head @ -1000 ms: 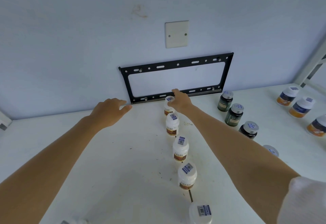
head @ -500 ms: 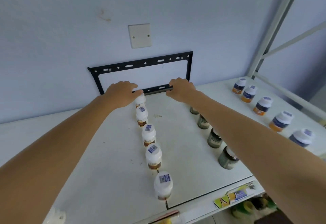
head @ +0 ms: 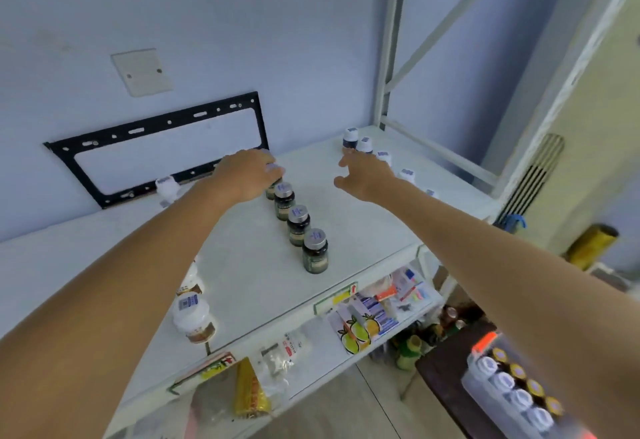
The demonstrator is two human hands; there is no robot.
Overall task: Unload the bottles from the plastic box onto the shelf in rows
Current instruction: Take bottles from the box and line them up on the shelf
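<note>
On the white shelf (head: pixel 256 279) stand three rows of bottles. My left hand (head: pixel 247 175) curls over the cap of the rearmost dark green bottle (head: pixel 273 191), gripping it from above. Three more dark green bottles (head: pixel 298 225) line up in front of it. My right hand (head: pixel 363 175) hovers with fingers apart and holds nothing, just left of the row of white-capped blue bottles (head: pixel 364 145) by the shelf's right side. The row of white bottles (head: pixel 195 317) on the left is partly hidden by my left arm. The plastic box (head: pixel 512 393), bottom right, holds several bottles.
A black metal frame (head: pixel 162 127) hangs on the wall behind the shelf. White shelf uprights (head: pixel 388 68) rise at the right. The lower shelf (head: pixel 367 317) carries packets and bags. The box rests on a dark surface (head: pixel 440 373) beside the shelf.
The view has swung right. My left hand moved from the white bottle row to the rear dark green bottle. My right hand moved from the dark row toward the blue bottles.
</note>
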